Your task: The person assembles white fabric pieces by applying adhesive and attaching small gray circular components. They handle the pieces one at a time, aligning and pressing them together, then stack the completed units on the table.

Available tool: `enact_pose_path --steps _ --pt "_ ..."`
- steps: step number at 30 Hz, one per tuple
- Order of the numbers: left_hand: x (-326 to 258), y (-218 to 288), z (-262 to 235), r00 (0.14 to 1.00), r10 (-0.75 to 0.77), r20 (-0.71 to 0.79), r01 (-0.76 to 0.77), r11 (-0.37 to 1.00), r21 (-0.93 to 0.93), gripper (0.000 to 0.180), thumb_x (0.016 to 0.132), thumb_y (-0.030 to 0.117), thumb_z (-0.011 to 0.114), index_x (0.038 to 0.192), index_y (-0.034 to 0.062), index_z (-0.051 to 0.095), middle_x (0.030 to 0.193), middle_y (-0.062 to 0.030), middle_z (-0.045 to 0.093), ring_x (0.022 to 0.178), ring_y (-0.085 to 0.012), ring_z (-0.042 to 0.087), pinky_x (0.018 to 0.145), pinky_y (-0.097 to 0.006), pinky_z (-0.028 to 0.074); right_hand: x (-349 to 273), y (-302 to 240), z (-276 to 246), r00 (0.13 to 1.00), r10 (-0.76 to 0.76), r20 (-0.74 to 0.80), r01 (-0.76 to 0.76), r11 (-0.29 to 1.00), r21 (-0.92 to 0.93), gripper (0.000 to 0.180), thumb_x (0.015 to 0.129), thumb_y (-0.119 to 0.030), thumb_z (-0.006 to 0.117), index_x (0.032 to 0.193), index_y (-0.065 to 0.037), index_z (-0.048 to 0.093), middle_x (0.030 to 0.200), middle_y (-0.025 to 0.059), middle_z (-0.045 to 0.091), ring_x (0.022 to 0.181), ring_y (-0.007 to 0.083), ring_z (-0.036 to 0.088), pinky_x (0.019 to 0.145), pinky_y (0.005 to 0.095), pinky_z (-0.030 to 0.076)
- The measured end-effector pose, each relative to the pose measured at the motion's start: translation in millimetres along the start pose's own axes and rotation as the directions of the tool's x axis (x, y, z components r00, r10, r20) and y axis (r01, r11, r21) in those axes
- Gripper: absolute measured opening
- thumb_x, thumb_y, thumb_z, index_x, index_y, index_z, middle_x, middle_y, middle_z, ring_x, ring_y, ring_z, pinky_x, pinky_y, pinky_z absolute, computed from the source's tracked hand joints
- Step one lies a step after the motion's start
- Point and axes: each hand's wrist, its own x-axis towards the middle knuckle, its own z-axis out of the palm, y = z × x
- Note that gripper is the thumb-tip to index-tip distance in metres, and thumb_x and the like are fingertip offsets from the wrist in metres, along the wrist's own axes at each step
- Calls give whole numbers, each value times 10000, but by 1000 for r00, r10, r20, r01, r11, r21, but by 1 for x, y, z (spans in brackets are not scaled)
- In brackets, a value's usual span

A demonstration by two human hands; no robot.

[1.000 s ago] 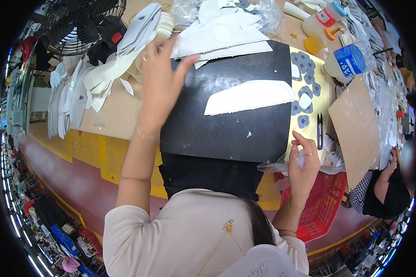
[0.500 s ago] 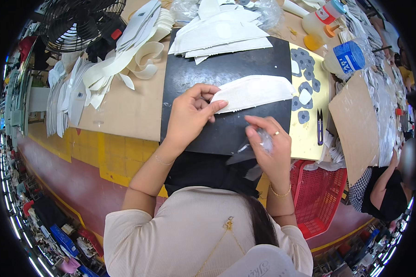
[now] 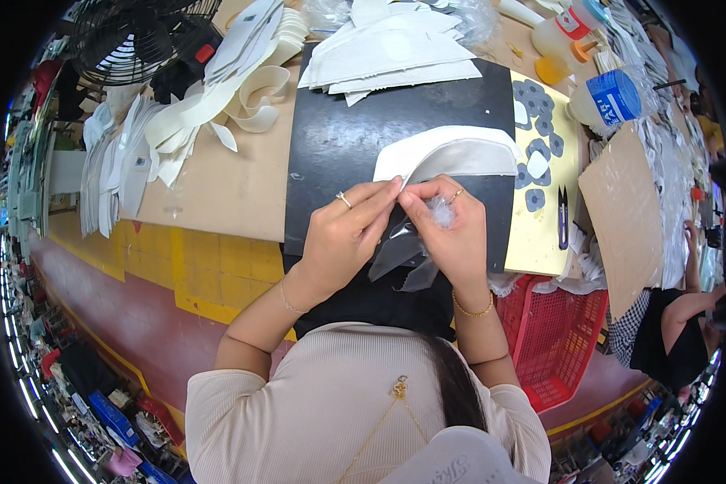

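Note:
A curved white fabric piece [image 3: 444, 149] lies over the black mat [image 3: 339, 137], its near edge lifted and folded so a paler underside shows. My left hand [image 3: 348, 230] is closed, pinching the near left corner of this piece between thumb and fingers. Right beside it, my right hand [image 3: 453, 234] pinches the same edge with thumb and forefinger. Crumpled clear plastic film [image 3: 395, 254] is tucked in my right palm and hangs down past the mat's front edge. The fingertips of both hands nearly touch.
Stacked white fabric pieces [image 3: 395, 52] cover the mat's far end. On the right lie a yellow board [image 3: 544, 242] with grey patches and thread snips [image 3: 563, 218]; bottles [image 3: 613, 97] stand beyond. A red basket [image 3: 561, 347] sits below. A black fan [image 3: 141, 36] stands far left.
My right hand has moved up and left to the fabric's edge and now pinches it. My left hand has shifted down, and the fabric's near edge has been turned up.

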Motion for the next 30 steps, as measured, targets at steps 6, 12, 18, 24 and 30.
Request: enact_pose_path --steps 6,12,18,24,30 --pt "0 1 -9 988 -107 108 126 973 -194 293 869 -57 659 1157 -6 690 1020 -127 719 890 -192 706 752 -278 565 -1 0 -8 993 75 97 -90 983 159 76 857 -62 697 864 9 671 786 68 659 701 150 627 651 279 482" --pt "4 5 -16 799 -451 398 602 590 -539 216 925 -19 628 1135 -72 633 940 -120 704 850 -172 704 713 -251 566 -3 4 -11 962 152 227 -220 923 316 69 862 -54 686 879 8 661 821 47 650 734 119 612 674 257 480" --pt "1 7 -16 737 -528 423 661 433 -612 182 946 85 650 1052 -63 640 849 -94 699 744 -102 686 638 -213 520 -18 14 -12 990 31 137 -54 984 167 142 848 -80 710 799 -4 600 813 55 624 734 107 593 670 250 458" --pt "0 26 -21 905 -256 339 359 888 -287 133 903 15 674 1015 -55 691 878 -72 680 711 -102 663 612 -211 517 -27 13 -16 970 173 174 -202 965 170 148 861 -98 720 830 -22 597 838 66 628 707 115 601 640 250 463" --pt "20 20 -47 855 -348 385 491 783 -382 138 903 9 668 1018 -54 712 835 -78 679 685 -97 663 581 -200 503 -30 1 -60 962 189 197 -270 767 583 200 881 -73 693 808 -61 507 914 162 667 760 227 707 682 315 599"
